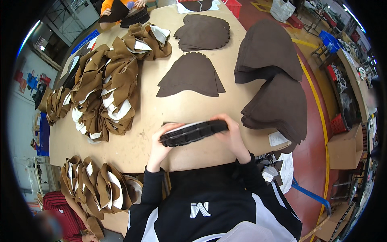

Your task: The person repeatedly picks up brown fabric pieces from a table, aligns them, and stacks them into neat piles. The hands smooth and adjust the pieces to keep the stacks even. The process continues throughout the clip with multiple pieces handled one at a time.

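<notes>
Between my two hands is a thick stack of black cut pieces, held edge-on above the near part of the table. My left hand is closed round its left end, and my right hand grips its right end. A pale strip shows along the stack's upper side; slight blur hides finer detail. Beyond it lie a small pile of dark brown curved pieces and a larger scalloped-edged pile. On the right, tall stacks of dark brown pieces overlap at the table's edge.
Bundles of tan-brown pieces with white lining crowd the table's left side; more tan bundles sit lower left. A person in a dark red striped top is at lower left. Another person's hand touches dark pieces at the far end.
</notes>
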### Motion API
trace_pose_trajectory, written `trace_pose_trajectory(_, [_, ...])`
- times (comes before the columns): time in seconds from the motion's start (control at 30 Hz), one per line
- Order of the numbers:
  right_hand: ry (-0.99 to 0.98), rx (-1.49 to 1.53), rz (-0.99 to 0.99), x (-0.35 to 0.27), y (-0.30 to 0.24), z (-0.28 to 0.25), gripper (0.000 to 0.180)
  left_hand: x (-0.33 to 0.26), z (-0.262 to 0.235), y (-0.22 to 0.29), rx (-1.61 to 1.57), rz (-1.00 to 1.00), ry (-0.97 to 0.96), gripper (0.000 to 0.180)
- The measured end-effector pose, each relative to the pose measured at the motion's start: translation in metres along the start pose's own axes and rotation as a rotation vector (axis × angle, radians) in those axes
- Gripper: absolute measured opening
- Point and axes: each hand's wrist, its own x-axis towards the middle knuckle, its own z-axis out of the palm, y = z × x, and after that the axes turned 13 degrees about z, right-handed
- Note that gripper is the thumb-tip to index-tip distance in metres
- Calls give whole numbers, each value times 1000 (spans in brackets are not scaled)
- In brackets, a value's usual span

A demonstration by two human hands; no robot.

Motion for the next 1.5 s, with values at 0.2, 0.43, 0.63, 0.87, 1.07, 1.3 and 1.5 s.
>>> trace_pose_trajectory(0.2, [-62,-150,-171,-29,20,-14,52,-7,-15,19,130,-13,-307,39])
trace_pose_trajectory(0.43, [140,-273,-163,-47,19,-45,52,13,3,34,75,-104,-111,77])
trace_pose_trajectory(0.63, [701,29,1,-93,49,-154,58,74,-17,14,77,-20,71,56])
trace_pose_trajectory(0.87, [944,-618,260,-85,7,-242,72,139,-28,-87,385,-149,230,57])
trace_pose_trajectory(1.07, [1233,-962,206,-84,11,-217,68,146,-13,-161,1090,-333,-56,80])
trace_pose_trajectory(1.3, [1131,-531,-72,-81,-20,-171,49,144,-4,-126,906,-440,86,66])
trace_pose_trajectory(1.5, [623,-378,-216,-53,-50,-75,39,154,-20,-143,542,-529,66,49])
